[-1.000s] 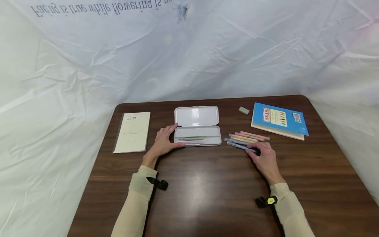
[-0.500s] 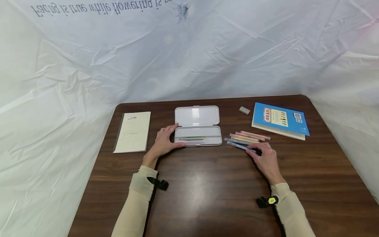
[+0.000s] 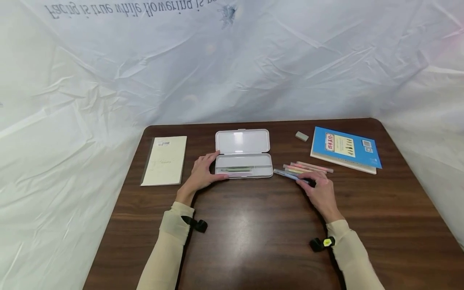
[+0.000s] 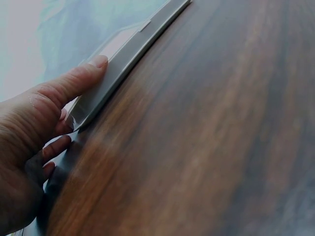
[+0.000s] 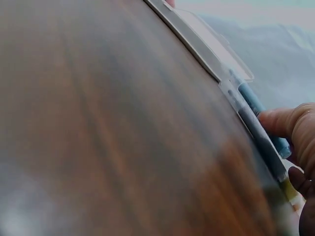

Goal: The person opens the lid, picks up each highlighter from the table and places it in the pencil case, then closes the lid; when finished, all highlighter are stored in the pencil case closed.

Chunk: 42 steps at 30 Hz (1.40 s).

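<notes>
An open white pencil case (image 3: 262, 172) has its lid (image 3: 242, 141) folded back, and several green and pale purple pens (image 3: 237, 169) lie inside. My left hand (image 3: 201, 173) grips its left end, thumb along the front wall and fingers round the corner; the left wrist view shows the thumb (image 4: 81, 81) on the wall. My right hand (image 3: 320, 191) pinches a blue pen (image 5: 251, 101) between thumb and fingers, its tip pointing toward the case. A darker pen (image 5: 258, 135) lies alongside it. Behind, several pink and yellow pens (image 3: 315, 167) are spread on the table.
A grey eraser (image 3: 301, 136) and a blue-covered book (image 3: 357, 147) lie at the back right of the brown table (image 3: 246, 249). At the left is a cream notebook (image 3: 164, 161). A white fabric curtain (image 3: 253, 72) hangs behind the far edge.
My right hand has moved a little left, bringing the blue pen nearer the case and partly over the other pens. My left hand stays on the case. The head view has shifted slightly.
</notes>
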Each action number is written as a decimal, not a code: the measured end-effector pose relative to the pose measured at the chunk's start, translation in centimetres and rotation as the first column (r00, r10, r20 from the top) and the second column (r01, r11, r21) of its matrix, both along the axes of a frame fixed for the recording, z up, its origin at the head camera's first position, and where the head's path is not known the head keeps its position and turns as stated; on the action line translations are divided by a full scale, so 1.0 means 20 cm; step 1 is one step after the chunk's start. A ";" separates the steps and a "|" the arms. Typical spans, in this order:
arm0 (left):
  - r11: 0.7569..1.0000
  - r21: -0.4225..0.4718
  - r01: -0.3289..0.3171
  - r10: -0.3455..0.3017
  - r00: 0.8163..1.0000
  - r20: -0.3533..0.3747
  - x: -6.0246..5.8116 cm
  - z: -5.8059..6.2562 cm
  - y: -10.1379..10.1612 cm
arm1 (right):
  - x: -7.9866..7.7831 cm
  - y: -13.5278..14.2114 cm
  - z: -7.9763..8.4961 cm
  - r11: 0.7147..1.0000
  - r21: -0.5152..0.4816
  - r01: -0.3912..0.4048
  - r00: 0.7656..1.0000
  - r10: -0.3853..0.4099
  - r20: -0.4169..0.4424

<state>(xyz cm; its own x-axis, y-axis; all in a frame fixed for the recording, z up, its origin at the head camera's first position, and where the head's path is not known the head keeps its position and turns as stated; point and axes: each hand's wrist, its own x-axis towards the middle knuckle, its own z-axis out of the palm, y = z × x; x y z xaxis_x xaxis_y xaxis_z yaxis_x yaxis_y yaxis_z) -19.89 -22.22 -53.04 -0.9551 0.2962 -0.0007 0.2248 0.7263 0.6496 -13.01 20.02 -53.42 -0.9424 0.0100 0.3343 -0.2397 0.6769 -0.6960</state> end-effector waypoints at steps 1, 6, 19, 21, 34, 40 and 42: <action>1.000 0.001 -0.001 0.001 1.000 0.001 0.00 0.00 0.00 | -0.01 -0.01 0.00 1.000 0.002 -0.002 1.000 0.002 -0.006; 1.000 0.013 0.000 0.001 1.000 -0.010 0.00 0.00 0.00 | -0.06 -0.08 0.02 1.000 -0.006 -0.025 0.998 0.024 -0.064; 1.000 -0.009 0.011 -0.012 1.000 -0.014 0.00 -0.02 0.00 | -0.20 -0.45 0.07 0.975 -0.038 -0.219 0.974 0.217 -0.057; 1.000 -0.016 0.011 -0.011 1.000 -0.014 -0.01 -0.03 0.00 | -0.22 -0.51 0.07 0.966 -0.048 -0.253 0.967 0.250 -0.056; 1.000 -0.023 0.011 -0.012 1.000 -0.014 0.00 -0.02 0.01 | -0.30 -0.77 0.04 0.909 0.026 -0.416 0.909 0.416 -0.031; 1.000 -0.012 0.011 -0.011 1.000 -0.017 0.00 -0.01 0.00 | -0.31 -0.80 0.04 0.906 0.042 -0.421 0.907 0.421 -0.001; 1.000 -0.009 0.008 -0.008 1.000 -0.018 0.00 -0.01 0.00 | -0.32 -0.80 0.04 0.903 0.043 -0.428 0.904 0.429 -0.005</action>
